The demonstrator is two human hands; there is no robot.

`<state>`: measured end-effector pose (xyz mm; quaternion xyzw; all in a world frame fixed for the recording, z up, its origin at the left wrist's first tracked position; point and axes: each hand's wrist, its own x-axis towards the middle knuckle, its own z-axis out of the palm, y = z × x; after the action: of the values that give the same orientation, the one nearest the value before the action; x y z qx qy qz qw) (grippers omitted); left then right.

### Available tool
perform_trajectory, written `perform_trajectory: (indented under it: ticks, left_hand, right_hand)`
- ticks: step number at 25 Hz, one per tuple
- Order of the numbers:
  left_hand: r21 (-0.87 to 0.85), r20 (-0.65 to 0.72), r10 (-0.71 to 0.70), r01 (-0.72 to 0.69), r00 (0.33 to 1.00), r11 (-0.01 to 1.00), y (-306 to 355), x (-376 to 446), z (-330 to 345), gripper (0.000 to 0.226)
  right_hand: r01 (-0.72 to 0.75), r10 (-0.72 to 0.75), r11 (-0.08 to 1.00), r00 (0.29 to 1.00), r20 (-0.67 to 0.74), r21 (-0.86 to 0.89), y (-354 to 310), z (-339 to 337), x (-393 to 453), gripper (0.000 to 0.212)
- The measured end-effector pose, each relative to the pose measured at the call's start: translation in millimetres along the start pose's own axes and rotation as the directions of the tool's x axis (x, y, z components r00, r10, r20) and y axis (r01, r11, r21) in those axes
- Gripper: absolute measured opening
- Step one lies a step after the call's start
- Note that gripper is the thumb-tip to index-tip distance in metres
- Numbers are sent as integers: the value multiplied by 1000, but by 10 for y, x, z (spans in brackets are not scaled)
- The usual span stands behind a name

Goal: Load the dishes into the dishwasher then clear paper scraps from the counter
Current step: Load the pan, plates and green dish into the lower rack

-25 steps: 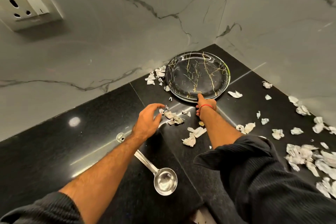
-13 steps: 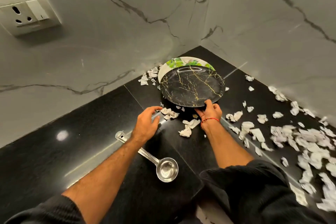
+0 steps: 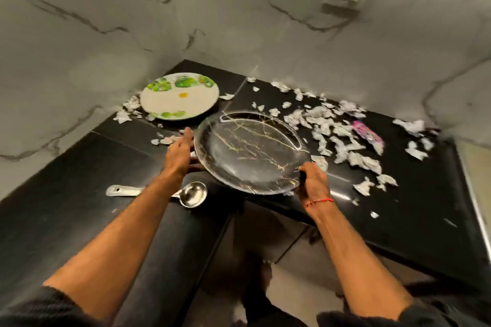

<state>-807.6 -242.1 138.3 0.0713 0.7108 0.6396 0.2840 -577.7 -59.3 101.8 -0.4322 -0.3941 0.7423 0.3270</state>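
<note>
The round black plate with gold veining (image 3: 252, 151) is held between both hands above the black stone surface (image 3: 79, 167): the right hand (image 3: 313, 178) grips its rim at about four o'clock, while the left hand (image 3: 180, 151), fingers straight, touches the rim at nine o'clock. Motion blur smears the plate's pattern, and its underside is hidden. Two plates are visible; the second, a white plate with green leaf prints (image 3: 179, 95), lies at eleven o'clock. One steel ladle (image 3: 186, 195) is partly covered by the left forearm. Torn paper scraps (image 3: 332, 130), too many to count, spread toward two o'clock.

Right hand (image 3: 312, 180) grips the black plate (image 3: 252, 154) rim; left hand (image 3: 180, 151) touches its opposite edge. White plate (image 3: 179, 97), ladle (image 3: 186, 194) and scraps (image 3: 332, 135) lie on the counter (image 3: 66, 180).
</note>
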Motion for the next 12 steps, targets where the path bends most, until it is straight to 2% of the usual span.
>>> perform_trajectory:
  ticks: [4, 6, 8, 10, 12]
  left_hand:
    - [146, 239, 46, -83, 970, 986, -147, -537, 649, 22]
    - [222, 319, 94, -171, 943, 960, -226, -765, 980, 22]
    - [282, 386, 106, -226, 916, 932, -262, -1050, 1331, 20]
    - [288, 504, 73, -247, 860, 925, -320, -1342, 1721, 13]
    - [326, 640, 5, -278, 768, 903, -397, -1693, 2183, 8]
  right_hand:
    - [91, -94, 995, 991, -95, -33, -169, -955, -651, 21]
    - [127, -127, 992, 983, -133, -6, -189, -1445, -959, 19]
    - [157, -156, 988, 971, -180, -9, -175, -1959, -1188, 26]
    - [192, -194, 981, 945, -262, -31, -139, -2490, -1391, 31]
    - [220, -216, 975, 895, -389, -34, -133, -3070, -1657, 36]
